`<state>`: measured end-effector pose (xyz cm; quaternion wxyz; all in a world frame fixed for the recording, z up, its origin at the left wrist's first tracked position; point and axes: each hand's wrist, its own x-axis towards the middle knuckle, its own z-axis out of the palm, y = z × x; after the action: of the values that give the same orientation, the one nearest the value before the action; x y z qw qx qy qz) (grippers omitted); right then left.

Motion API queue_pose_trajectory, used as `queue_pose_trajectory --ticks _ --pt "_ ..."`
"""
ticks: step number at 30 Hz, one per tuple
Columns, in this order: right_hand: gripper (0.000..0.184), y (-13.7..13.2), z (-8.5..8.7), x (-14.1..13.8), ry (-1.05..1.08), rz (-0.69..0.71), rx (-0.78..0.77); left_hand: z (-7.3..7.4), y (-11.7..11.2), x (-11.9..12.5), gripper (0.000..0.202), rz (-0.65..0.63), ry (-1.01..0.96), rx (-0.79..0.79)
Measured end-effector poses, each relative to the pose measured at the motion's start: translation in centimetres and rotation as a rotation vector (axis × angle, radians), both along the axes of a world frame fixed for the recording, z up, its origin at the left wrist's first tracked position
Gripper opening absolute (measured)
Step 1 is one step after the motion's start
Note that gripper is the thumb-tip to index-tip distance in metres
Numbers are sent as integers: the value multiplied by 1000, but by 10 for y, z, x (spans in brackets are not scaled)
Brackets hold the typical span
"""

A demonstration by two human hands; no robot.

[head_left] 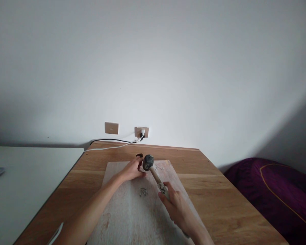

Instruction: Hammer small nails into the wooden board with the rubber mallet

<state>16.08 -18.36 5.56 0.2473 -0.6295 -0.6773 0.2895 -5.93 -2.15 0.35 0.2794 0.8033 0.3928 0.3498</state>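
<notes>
My right hand (174,202) is wrapped round the handle of a rubber mallet (148,162) with a dark, rounded head and a pale wooden shaft. The mallet's head is raised in front of the fingertips of my left hand (134,169). Those fingers are pinched together low over a whitish wooden board (119,207), and the mallet head hides whatever is between them. A small pile of nails (143,191) lies on the board between my hands. A few more nails (158,167) show near the board's far edge, just right of the mallet head.
The board lies on a wooden table (214,200) against the wall. A small dark object (139,155) sits behind my left hand. White and black cables (109,147) run to a wall socket (141,132). A white surface (28,190) adjoins at left; a purple bag-like thing (267,183) stands at right.
</notes>
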Motion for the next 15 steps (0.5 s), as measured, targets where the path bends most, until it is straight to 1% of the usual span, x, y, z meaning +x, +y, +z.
queue_pose_trajectory --ticks 3,5,8,11,15 --pt "46 -7 -6 9 33 -14 -49 -1 1 0 20 2 9 -20" --pt "47 -14 -10 18 43 -12 -59 0 1 0 12 1 1 -23" --pt "47 -22 -18 33 40 -23 -62 2 1 0 10 3 -11 -37" --pt "49 -26 -25 44 8 -37 -20 3 1 0 10 -4 -9 -39" --pt "46 -25 -27 45 0 -29 -5 2 2 0 12 -17 6 -56"
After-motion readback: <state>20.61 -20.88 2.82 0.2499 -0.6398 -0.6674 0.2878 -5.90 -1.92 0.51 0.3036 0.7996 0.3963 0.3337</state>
